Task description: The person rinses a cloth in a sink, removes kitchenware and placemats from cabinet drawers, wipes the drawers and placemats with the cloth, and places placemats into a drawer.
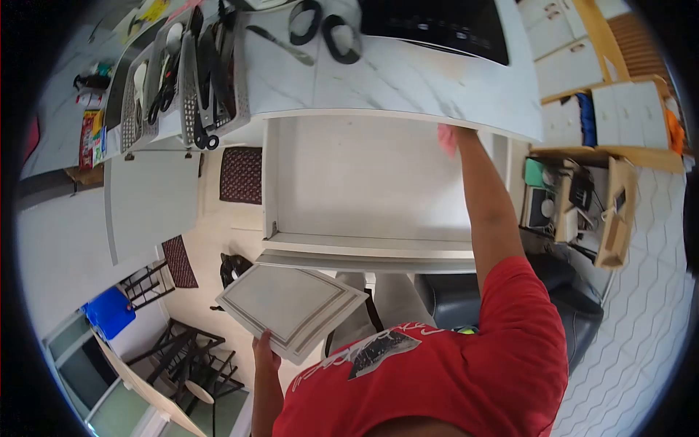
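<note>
My left hand (266, 349) is closed on the lower left edge of a flat grey placemat (287, 302) with darker border lines, held tilted beside my lap. An open white drawer (364, 186) stands pulled out under the counter, with its bottom showing bare. Deep in its right back part, my right hand (459, 134) is closed on a pink cloth (446, 140). The counter's edge hides some of that hand, and the cloth is slightly blurred.
On the marble-patterned counter (408, 84) are grey cutlery baskets (211, 80), a table knife (280, 45), two dark ring-shaped things (341, 40) and a black cooktop (437, 25). A cabinet door (151, 204) hangs open at left. A black padded seat (444, 295) is beside me.
</note>
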Motion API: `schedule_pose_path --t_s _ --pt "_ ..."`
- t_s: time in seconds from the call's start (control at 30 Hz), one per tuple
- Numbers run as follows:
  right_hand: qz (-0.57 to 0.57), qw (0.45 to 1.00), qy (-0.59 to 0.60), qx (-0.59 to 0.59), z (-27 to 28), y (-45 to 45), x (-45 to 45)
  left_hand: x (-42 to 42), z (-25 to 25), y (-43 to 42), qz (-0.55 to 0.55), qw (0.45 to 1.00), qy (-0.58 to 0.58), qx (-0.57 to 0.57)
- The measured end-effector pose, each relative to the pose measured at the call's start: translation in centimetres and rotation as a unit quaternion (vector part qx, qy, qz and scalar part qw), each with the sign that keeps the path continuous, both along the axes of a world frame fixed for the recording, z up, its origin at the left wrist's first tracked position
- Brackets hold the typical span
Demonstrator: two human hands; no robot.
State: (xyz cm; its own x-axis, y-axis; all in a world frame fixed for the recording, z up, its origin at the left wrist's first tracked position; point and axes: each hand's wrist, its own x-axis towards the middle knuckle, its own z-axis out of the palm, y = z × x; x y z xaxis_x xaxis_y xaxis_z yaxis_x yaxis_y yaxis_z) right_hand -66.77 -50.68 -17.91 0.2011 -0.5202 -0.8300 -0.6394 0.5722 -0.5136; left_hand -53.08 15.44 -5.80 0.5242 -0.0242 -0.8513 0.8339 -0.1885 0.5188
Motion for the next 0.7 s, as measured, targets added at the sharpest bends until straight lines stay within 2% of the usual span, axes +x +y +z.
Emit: schedule_pose_path --t_s 0.13,0.23,0.3,0.37,0.43,0.47,0.5,0.53,0.57,0.63,0.67,0.7 --pt "-0.043 0.996 -0.081 -0.008 -0.8 0.6 8.0 -2.2 -0.3 0.7 0.043 0.998 0.027 0.025" --pt "-0.014 0.993 -0.117 0.000 -1.3 3.2 13.5 -3.6 -0.9 0.2 0.066 0.998 0.015 -0.014" --pt "0.031 0.990 -0.138 0.010 -1.0 5.9 16.2 -3.7 -0.7 -0.7 0.090 0.996 0.013 0.000" --pt "0.105 0.981 -0.161 -0.014 -0.6 8.4 18.3 -3.2 -0.3 -2.2 0.036 0.998 -0.033 0.029" --pt "0.180 0.963 -0.183 -0.078 -0.5 10.4 19.1 -2.2 -1.2 -1.9 0.046 0.998 -0.038 0.034" --pt "0.184 0.963 -0.182 -0.080 -2.0 10.6 19.2 -1.2 -1.6 -2.0 -0.027 0.995 -0.058 0.077" --pt "0.255 0.859 -0.165 -0.411 -4.3 10.9 19.2 -0.3 -1.9 -1.8 -0.101 0.984 -0.077 0.121" --pt "0.294 0.649 -0.127 -0.690 -5.7 11.0 18.8 0.7 -2.8 -0.9 -0.147 0.969 -0.117 0.164" --pt "0.295 0.648 -0.122 -0.692 -4.9 11.1 17.7 1.7 -3.8 -0.6 -0.194 0.947 -0.156 0.204" --pt "0.186 0.664 -0.262 -0.675 -1.7 11.6 13.9 4.3 -2.3 -4.8 -0.247 0.850 -0.369 0.284" --pt "0.087 0.798 -0.275 -0.529 0.6 12.6 11.5 6.1 -0.3 -6.9 -0.291 0.835 -0.365 0.292" --pt "-0.018 0.891 -0.275 -0.360 2.4 13.3 8.9 7.7 0.8 -8.9 -0.334 0.818 -0.362 0.297"
